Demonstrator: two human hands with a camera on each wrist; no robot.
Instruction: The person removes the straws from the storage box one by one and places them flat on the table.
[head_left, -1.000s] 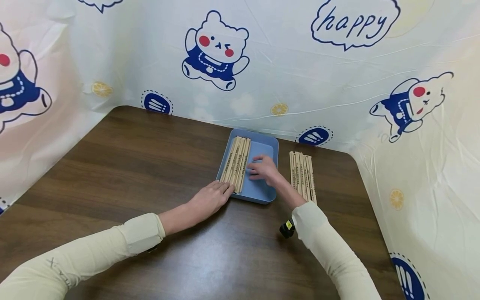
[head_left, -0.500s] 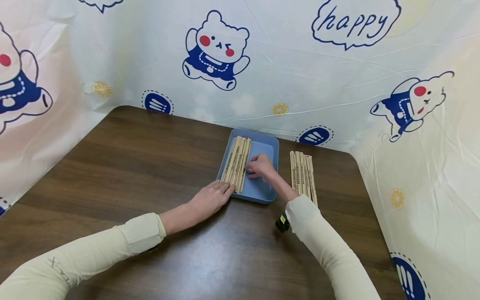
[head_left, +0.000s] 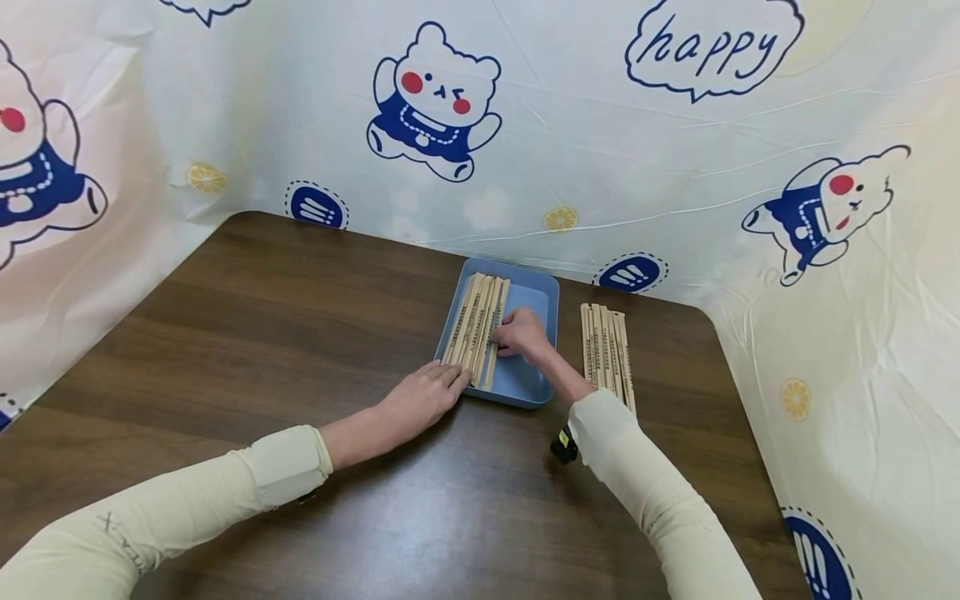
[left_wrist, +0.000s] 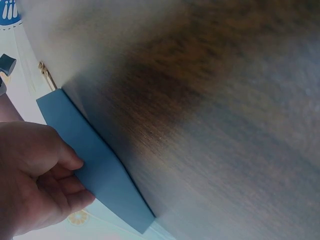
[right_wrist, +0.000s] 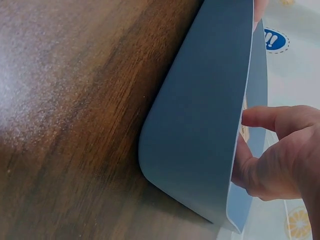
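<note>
In the head view, a blue tray [head_left: 525, 387] holds a row of paper-wrapped chopsticks [head_left: 467, 329] along its left side. My left hand [head_left: 420, 404] grips the tray's near left corner, its fingers over the rim by the packets' ends. Thumb and fingers meet the tray wall [left_wrist: 100, 155] in the left wrist view. Inside the tray, my right hand [head_left: 523, 333] pinches a single packet of wrapped chopsticks [head_left: 491, 371] at the right of the row. From the right wrist, the tray's side [right_wrist: 195, 115] hides most of what those fingers hold.
More wrapped chopsticks [head_left: 606, 354] lie side by side on the brown table [head_left: 300, 308], right of the tray and partly behind my right forearm. A printed curtain [head_left: 510, 167] borders the table at the back and sides.
My right fingers have closed, and one packet of wrapped chopsticks has shifted right, slightly apart from the row. The left hand and the tray stay in place.
</note>
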